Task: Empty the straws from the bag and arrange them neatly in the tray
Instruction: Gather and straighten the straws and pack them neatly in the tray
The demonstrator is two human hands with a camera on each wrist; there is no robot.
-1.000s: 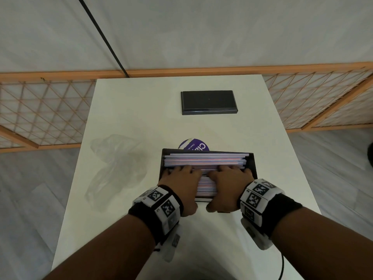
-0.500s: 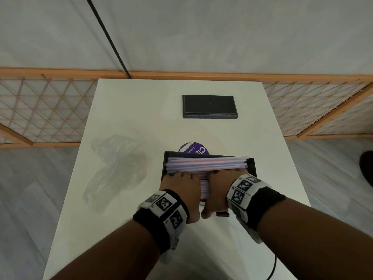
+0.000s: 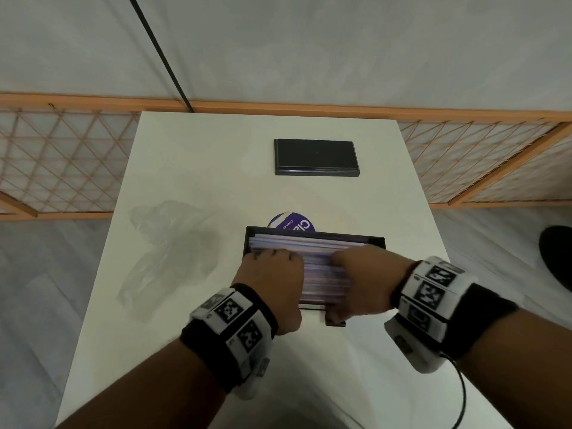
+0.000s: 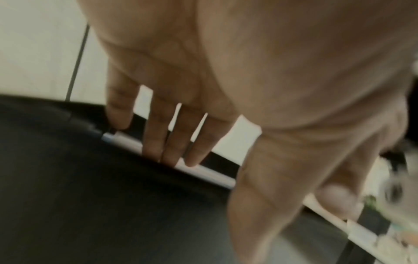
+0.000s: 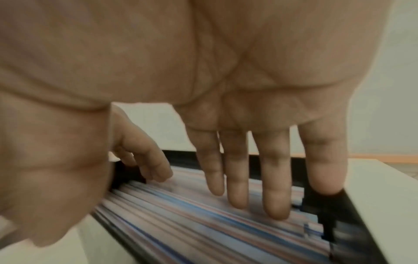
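A black tray [image 3: 315,236] sits mid-table, filled with a flat layer of pink, blue and white striped straws [image 3: 323,274] lying left to right. My left hand [image 3: 269,275] rests on the straws at the tray's left end. In the left wrist view its straight fingers [image 4: 172,142] touch a white straw [image 4: 126,141] at the dark tray edge. My right hand [image 3: 368,274] lies on the right part of the pile. Its straight fingers [image 5: 235,178] rest on top of the straws [image 5: 203,223], with the little finger at the tray's right wall. Neither hand holds anything.
The empty clear plastic bag [image 3: 167,252] lies crumpled left of the tray. A flat black box [image 3: 315,157] sits at the table's far end. A purple round label [image 3: 291,224] shows behind the tray. A small black piece [image 3: 335,322] lies under my right thumb. A cable [image 3: 461,397] trails by the right wrist.
My hands were close together over the tray's middle. The right hand has slid toward the right end, so more straws show between the hands.
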